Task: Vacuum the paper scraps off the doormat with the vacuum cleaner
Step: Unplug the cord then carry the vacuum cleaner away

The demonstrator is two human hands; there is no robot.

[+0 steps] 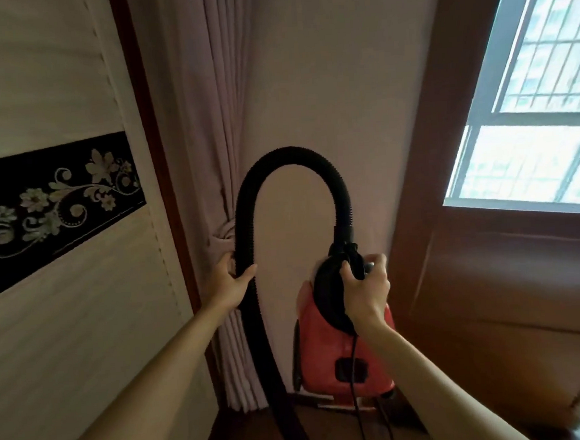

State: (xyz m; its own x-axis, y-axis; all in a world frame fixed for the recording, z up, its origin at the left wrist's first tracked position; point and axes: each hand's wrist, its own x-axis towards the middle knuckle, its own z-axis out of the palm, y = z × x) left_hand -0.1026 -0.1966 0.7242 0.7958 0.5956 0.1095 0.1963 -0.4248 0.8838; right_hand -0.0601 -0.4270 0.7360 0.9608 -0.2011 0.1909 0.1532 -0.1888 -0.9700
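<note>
- Currently: the vacuum cleaner (346, 353), a red body with a black top, stands on end on the dark wood floor (331, 433). It is against the pale wall, between the curtain (216, 122) and the brown wood window surround (426, 176).
- Hose (290, 152): black and ribbed. It rises from the cleaner's black top, arches over, and drops at the left to the bottom edge of the view.
- Left hand (229, 282): fingers and thumb are wrapped round the descending leg of the hose, just beside the curtain's tie-back knot.
- Right hand (367, 290): fingers are curled over the cleaner's black top where the hose joins, gripping a black part there. It is possibly the carry handle, but dark on dark, so not certain.
- Cord (353, 352): a thin black cable hangs from below the right wrist, down the front of the red body to the floor.
- Surroundings: a pale panel (64, 304) with a black floral band (57, 198) is at the left. A barred window (534, 154) is at the upper right.
</note>
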